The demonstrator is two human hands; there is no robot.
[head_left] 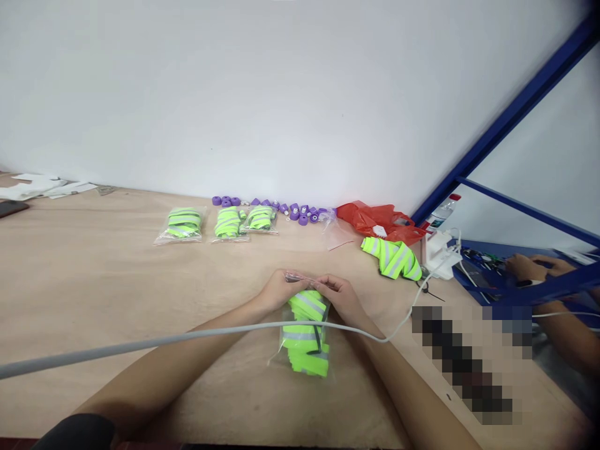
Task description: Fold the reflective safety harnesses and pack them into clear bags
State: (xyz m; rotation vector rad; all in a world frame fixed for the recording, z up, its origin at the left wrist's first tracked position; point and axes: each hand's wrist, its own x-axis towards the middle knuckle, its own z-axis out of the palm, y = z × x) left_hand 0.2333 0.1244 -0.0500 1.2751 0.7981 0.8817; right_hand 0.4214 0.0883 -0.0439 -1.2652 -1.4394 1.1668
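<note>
A clear plastic bag (304, 334) with a folded neon yellow-green reflective strap inside lies at the front middle of the table. My left hand (280, 289) pinches the left side of its top edge. The right side of that edge is between the fingers of my right hand (340, 292). A dark band or clip shows on the strap through the plastic. Farther back stand similar filled bags: one on the left (184, 224), one in the middle (228, 224) and one beside it (261, 219). A loose reflective strap (392, 257) lies to the right, outside any bag.
A white cable (197, 335) crosses in front of my arms. Purple caps (295, 212), a red plastic bag (375, 219), a white power adapter (440, 253) and a bottle (443, 214) line the back. Beyond a blue frame (506, 131), another person's hands (529, 269) work.
</note>
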